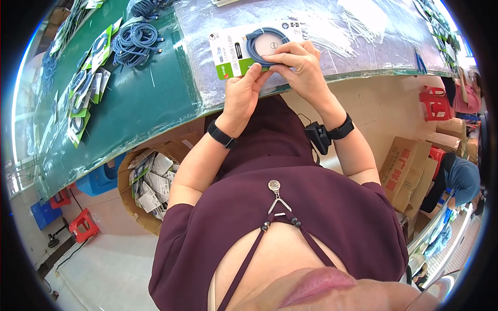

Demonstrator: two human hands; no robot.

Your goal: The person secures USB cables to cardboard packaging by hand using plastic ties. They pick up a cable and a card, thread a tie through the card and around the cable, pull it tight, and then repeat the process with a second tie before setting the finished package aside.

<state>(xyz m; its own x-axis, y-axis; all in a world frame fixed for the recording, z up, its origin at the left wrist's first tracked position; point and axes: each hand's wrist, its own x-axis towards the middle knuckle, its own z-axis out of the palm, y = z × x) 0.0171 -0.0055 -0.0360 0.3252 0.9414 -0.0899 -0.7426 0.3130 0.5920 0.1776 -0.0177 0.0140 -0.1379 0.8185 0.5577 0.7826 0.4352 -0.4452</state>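
Note:
A printed white and green packaging card (224, 55) is held up at the table's near edge, with a blue coiled USB-C cable (253, 45) against its front. My left hand (244, 92) is closed on the card's lower edge, thumb on the front beside the coil. From the right, my right hand (300, 63) has its fingers closed on the lower right part of the cable coil. Its fingertips meet near my left thumb, and whatever small piece lies between them is hidden.
Bundled blue cables (136, 44) and several carded cables (83, 98) lie on the green table mat (171, 78). White cable ties (337, 33) are spread at right. Below the table stands a carton (124, 181) of packages; a red stool (434, 103) and seated people are farther right.

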